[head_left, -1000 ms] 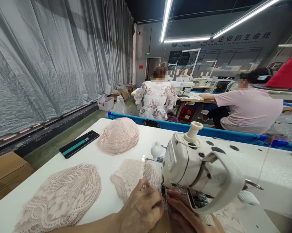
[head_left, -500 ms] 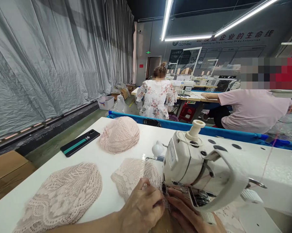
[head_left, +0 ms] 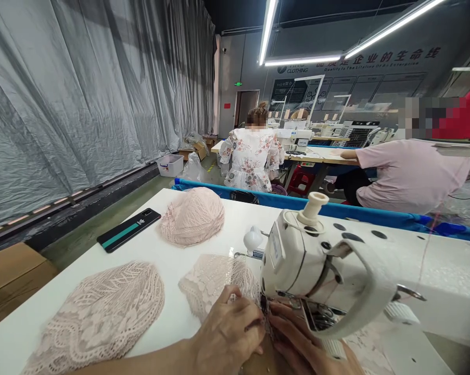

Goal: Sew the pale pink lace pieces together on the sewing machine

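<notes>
A piece of pale pink lace (head_left: 215,278) lies at the needle end of the white sewing machine (head_left: 297,260). My left hand (head_left: 230,328) presses on the lace's near edge, left of the needle, with its fingers curled and closed on it. Close by on the other side, my right hand (head_left: 301,333) has its fingers at the lace beneath the machine head. The machine's guard and head hide part of this hand, so its grip does not show fully. More lace (head_left: 369,346) shows to the right, under the machine arm.
A larger lace piece (head_left: 105,312) lies at the left, and a stack of lace cups (head_left: 195,216) sits farther back. Near the table's left edge is a black phone (head_left: 129,230). Two people (head_left: 252,159) sit beyond a blue cloth trough (head_left: 355,205). A cardboard box (head_left: 16,271) stands below left.
Both hands stay nearly in place at the needle, and the lace looks almost unmoved. The person in pink has shifted slightly, drawing an arm back along the far table.
</notes>
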A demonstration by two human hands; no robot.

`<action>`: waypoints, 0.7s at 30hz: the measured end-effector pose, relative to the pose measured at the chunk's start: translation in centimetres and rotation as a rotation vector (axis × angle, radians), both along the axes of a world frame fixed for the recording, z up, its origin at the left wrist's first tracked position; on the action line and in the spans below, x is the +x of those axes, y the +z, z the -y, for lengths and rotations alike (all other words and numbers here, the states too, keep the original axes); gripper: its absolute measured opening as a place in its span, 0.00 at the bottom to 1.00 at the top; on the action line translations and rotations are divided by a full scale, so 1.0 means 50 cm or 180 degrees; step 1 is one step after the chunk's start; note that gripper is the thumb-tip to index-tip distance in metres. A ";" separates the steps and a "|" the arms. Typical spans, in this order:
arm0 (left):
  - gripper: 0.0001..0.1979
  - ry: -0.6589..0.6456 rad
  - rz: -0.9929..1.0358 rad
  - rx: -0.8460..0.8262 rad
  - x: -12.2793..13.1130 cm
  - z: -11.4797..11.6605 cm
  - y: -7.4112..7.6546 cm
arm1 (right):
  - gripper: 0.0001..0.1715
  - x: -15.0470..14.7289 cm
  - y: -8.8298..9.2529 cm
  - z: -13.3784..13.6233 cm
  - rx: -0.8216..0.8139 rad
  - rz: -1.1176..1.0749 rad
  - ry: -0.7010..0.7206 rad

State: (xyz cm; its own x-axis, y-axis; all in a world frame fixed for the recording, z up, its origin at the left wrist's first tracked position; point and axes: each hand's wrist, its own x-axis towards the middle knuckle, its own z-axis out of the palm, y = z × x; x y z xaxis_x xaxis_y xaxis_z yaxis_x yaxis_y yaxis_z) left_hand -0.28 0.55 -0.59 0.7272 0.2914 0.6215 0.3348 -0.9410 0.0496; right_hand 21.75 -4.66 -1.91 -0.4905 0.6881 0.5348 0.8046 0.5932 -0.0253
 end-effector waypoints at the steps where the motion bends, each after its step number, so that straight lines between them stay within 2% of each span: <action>1: 0.10 -0.0010 0.0047 -0.0013 0.001 0.000 -0.001 | 0.17 -0.001 0.000 -0.001 0.0005 -0.0007 0.0010; 6: 0.10 0.0006 0.0072 -0.0117 0.001 0.003 -0.001 | 0.17 -0.003 0.006 0.000 -0.0013 -0.0064 -0.0040; 16: 0.09 0.0052 -0.0271 -0.0149 -0.004 0.001 -0.005 | 0.16 -0.003 0.007 0.005 -0.0043 -0.0049 -0.0129; 21: 0.07 0.0025 -0.0145 -0.0126 -0.001 0.001 -0.002 | 0.17 -0.002 0.002 0.004 -0.0125 -0.0089 -0.0168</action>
State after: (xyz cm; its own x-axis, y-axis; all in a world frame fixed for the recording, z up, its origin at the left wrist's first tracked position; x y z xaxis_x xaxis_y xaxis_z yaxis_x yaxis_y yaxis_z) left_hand -0.35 0.50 -0.70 0.7520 0.3210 0.5757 0.3449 -0.9359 0.0713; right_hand 21.63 -4.88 -1.81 -0.4383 0.7333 0.5198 0.8334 0.5481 -0.0706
